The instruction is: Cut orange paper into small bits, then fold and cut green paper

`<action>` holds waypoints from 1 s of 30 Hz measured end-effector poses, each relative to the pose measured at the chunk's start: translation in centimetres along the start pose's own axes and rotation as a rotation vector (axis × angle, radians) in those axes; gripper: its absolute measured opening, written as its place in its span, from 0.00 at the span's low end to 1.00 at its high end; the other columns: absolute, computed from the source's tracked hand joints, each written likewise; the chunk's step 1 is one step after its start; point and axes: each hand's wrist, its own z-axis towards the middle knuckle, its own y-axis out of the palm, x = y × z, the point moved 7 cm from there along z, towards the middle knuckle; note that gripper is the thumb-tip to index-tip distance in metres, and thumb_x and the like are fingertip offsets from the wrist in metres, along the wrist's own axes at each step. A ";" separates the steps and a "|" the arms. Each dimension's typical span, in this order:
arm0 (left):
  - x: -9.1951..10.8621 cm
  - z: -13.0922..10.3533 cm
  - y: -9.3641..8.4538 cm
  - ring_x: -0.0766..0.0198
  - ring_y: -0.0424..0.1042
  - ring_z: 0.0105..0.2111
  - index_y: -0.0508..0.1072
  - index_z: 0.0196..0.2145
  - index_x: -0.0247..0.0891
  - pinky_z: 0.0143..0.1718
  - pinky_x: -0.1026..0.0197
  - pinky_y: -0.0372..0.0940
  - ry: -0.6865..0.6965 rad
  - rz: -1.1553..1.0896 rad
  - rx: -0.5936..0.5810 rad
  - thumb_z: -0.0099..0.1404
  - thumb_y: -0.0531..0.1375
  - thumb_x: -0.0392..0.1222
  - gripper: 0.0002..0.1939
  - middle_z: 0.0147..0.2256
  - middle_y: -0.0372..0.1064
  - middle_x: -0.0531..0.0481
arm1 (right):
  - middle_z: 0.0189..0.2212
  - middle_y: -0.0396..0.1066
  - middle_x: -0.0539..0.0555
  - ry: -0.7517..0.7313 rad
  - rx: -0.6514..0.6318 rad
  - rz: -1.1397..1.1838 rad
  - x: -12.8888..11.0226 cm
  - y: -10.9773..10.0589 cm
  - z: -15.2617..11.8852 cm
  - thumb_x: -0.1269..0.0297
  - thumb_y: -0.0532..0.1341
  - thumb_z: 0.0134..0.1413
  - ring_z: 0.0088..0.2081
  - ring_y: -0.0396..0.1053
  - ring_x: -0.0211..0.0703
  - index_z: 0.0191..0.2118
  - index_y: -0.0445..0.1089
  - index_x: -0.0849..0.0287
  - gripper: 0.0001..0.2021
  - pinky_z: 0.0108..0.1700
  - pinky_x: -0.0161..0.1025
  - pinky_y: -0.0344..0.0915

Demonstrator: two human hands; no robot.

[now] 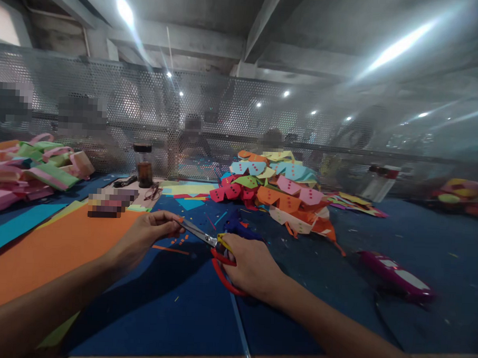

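Observation:
My right hand (253,261) grips a pair of scissors (197,231) with red and yellow handles, its blades pointing left. At the blade tips, my left hand (153,229) pinches a small orange piece of paper (180,220), mostly hidden by the fingers. Whether the blades touch the paper, I cannot tell. Small orange scraps (180,240) and a thin orange strip (170,249) lie on the blue table cover (158,307) under the scissors. Large orange sheets (82,235) lie beneath my left forearm. Just beyond my right hand is a dark blue object (239,225), its kind unclear.
Ahead is a heap of folded coloured paper pieces (289,192) with dots. Paper loops (37,165) lie left. A jar of dark liquid (145,169), a white bottle (381,183) and a purple device (397,275) with a cable stand around. A perforated screen (139,106) closes the back.

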 end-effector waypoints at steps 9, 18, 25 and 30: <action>-0.1 0.2 0.1 0.67 0.70 0.29 0.78 0.30 0.38 0.34 0.65 0.63 0.009 -0.007 -0.023 0.54 0.69 0.42 0.07 0.27 0.75 0.52 | 0.29 0.74 0.52 0.019 -0.019 -0.062 0.1 0.1 0.1 0.59 0.57 0.58 0.33 0.72 0.43 0.41 0.68 0.56 0.09 0.28 0.36 0.47; -0.2 0.2 -0.1 0.66 0.70 0.28 0.77 0.28 0.38 0.33 0.64 0.63 0.017 0.022 -0.015 0.53 0.69 0.43 0.07 0.26 0.74 0.51 | 0.28 0.74 0.51 0.003 0.008 -0.080 0.4 0.3 0.1 0.58 0.57 0.57 0.29 0.70 0.41 0.39 0.67 0.56 0.08 0.27 0.36 0.43; -0.4 0.4 -0.3 0.65 0.70 0.28 0.77 0.28 0.37 0.33 0.63 0.64 0.037 0.039 -0.012 0.53 0.69 0.43 0.08 0.27 0.75 0.50 | 0.28 0.75 0.51 0.012 -0.006 -0.057 0.4 0.3 0.1 0.59 0.57 0.57 0.28 0.70 0.41 0.39 0.68 0.56 0.08 0.27 0.36 0.43; -0.5 0.4 -0.3 0.66 0.70 0.28 0.77 0.29 0.38 0.33 0.64 0.64 0.033 0.026 -0.027 0.54 0.69 0.43 0.08 0.27 0.76 0.50 | 0.28 0.75 0.51 0.027 -0.031 -0.053 0.4 0.2 0.1 0.59 0.58 0.56 0.29 0.71 0.42 0.39 0.68 0.56 0.08 0.28 0.36 0.44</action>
